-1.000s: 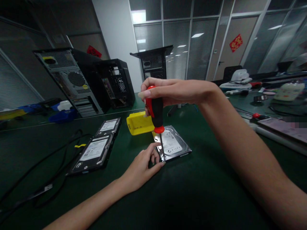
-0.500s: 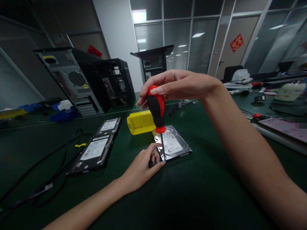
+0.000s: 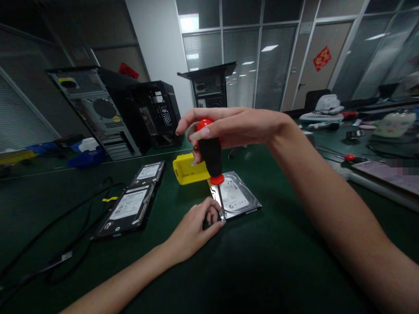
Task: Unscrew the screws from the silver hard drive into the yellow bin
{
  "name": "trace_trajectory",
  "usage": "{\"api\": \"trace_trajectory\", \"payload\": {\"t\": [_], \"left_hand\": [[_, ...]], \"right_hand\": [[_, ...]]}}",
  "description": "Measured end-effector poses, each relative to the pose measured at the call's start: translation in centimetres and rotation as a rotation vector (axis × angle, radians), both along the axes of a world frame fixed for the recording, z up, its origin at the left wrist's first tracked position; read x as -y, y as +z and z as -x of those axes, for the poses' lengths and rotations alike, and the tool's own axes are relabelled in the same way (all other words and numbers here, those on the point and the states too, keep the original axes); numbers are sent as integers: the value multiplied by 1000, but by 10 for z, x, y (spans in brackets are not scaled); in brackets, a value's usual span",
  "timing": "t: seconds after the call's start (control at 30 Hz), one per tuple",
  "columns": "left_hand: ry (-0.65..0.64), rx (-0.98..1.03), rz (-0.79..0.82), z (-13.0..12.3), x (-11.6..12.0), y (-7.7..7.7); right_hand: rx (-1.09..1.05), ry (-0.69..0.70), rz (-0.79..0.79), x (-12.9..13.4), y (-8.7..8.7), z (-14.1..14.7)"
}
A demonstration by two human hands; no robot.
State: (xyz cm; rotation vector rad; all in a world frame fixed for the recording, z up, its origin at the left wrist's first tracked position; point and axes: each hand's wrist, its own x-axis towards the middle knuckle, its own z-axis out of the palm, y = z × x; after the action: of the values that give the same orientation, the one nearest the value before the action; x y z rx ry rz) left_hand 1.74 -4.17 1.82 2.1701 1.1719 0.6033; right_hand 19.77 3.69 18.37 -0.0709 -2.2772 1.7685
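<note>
A silver hard drive (image 3: 234,192) lies label up on the green table. My right hand (image 3: 222,126) is closed round the top of a red and black screwdriver (image 3: 211,157), which leans slightly with its tip down at the drive's near left corner. My left hand (image 3: 199,222) rests at that same corner, thumb and fingers gripping the drive's edge beside the tip. Behind the drive's left side is a yellow bin (image 3: 190,170), partly hidden by the screwdriver and my right hand.
Two more hard drives (image 3: 129,205) lie at the left, near black cables (image 3: 65,218). Open computer cases (image 3: 108,109) stand at the back left, a blue bin (image 3: 85,158) beside them. Another screwdriver (image 3: 350,157) and a pink-topped item (image 3: 389,174) are at the right.
My right hand has shifted slightly left and down, its fingers more stretched over the handle. The screwdriver leans more to the left at its top. My left hand has hardly moved.
</note>
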Motion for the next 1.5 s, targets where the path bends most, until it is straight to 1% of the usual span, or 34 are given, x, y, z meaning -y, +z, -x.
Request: {"api": "trace_trajectory", "payload": {"t": [0.1, 0.27, 0.33, 0.43, 0.53, 0.7, 0.8, 0.87, 1.0, 1.07, 1.27, 1.4, 1.5], "left_hand": [[-5, -6, -3, -1, 1, 1], [-3, -9, -11, 0, 0, -1], [-1, -11, -8, 0, -1, -2], [2, -19, -4, 0, -2, -1], [6, -23, -4, 0, -2, -1], [4, -20, -10, -1, -1, -1], [1, -14, -13, 0, -1, -1], [-2, -10, -8, 0, -2, -2], [-4, -6, 4, 1, -2, -2], [-3, -9, 0, 1, -2, -2], [-6, -13, 10, 1, 0, 0], [2, -15, 11, 1, -1, -1], [2, -9, 1, 1, -1, -2]], "right_hand": [[43, 6, -23, 5, 3, -4], [36, -75, -116, 8, 6, -11], [21, -63, -119, 7, 8, -14], [12, -11, -78, 5, 10, -17], [-5, 3, -70, 2, 7, -12], [-79, 1, -121, -4, -3, 6], [-94, 7, -114, -3, -4, 11], [-64, -25, -94, 0, -3, 9], [-5, -166, -57, 1, -1, 0], [9, -204, -67, -2, 0, -3], [-27, -129, -87, -11, 0, -6], [-101, -83, -82, -10, -1, 1], [-166, -48, -74, -11, -4, 10]]}}
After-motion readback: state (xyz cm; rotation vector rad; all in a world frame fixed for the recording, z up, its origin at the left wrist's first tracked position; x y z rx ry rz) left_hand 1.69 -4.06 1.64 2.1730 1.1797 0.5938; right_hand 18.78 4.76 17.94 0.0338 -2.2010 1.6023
